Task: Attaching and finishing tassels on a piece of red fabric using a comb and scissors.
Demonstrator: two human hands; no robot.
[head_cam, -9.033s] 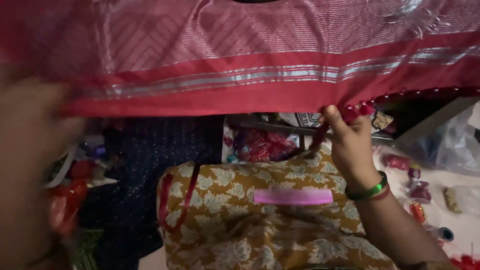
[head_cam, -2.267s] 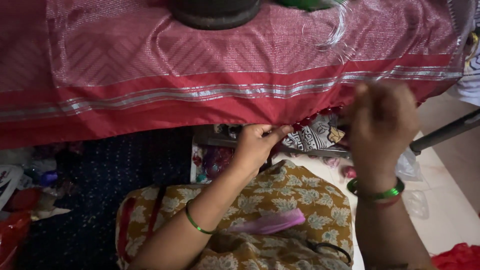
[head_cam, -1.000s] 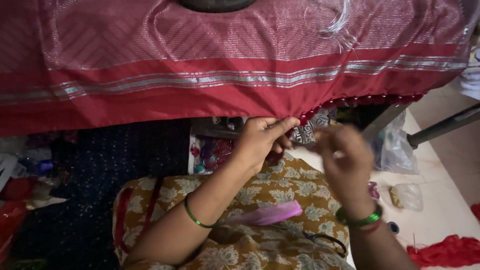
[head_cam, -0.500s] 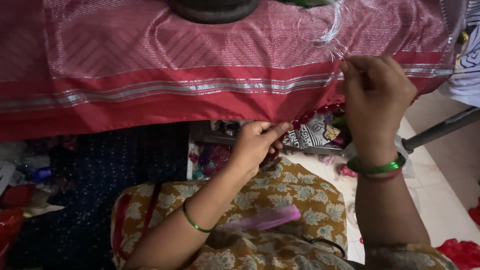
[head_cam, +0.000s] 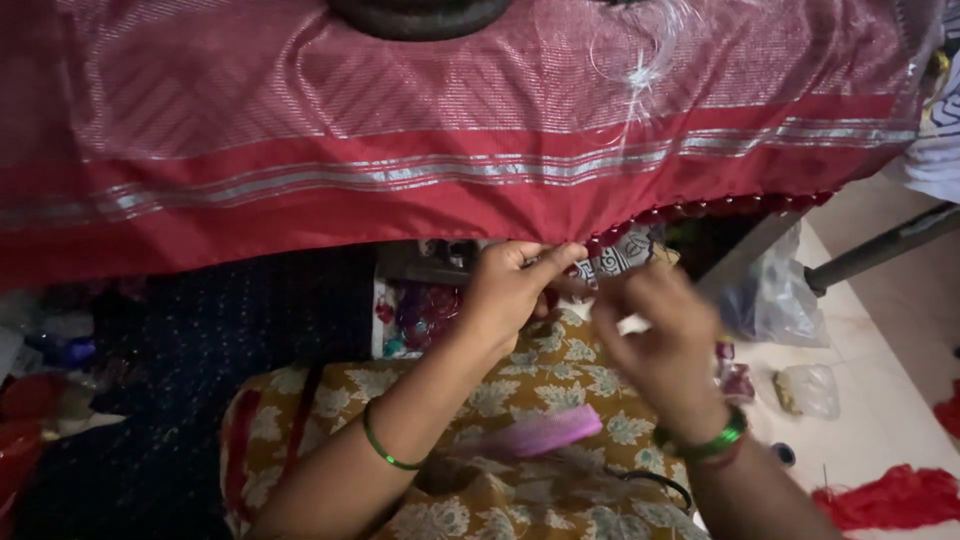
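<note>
From the head view I see a dark round object (head_cam: 420, 14) weighing on the cloth at top centre, a clear plastic bag (head_cam: 770, 295) right of centre, red thread (head_cam: 895, 497) in the lower right corner and a pink comb (head_cam: 545, 435) on the patterned lap below. The red sari (head_cam: 400, 160) fills the upper frame, its long hem running left to right, beaded (head_cam: 740, 205) at right. My left hand (head_cam: 510, 290) reaches up, pinching that hem at centre. My right hand (head_cam: 665, 345) is blurred just beside it; I cannot tell its grip.
</note>
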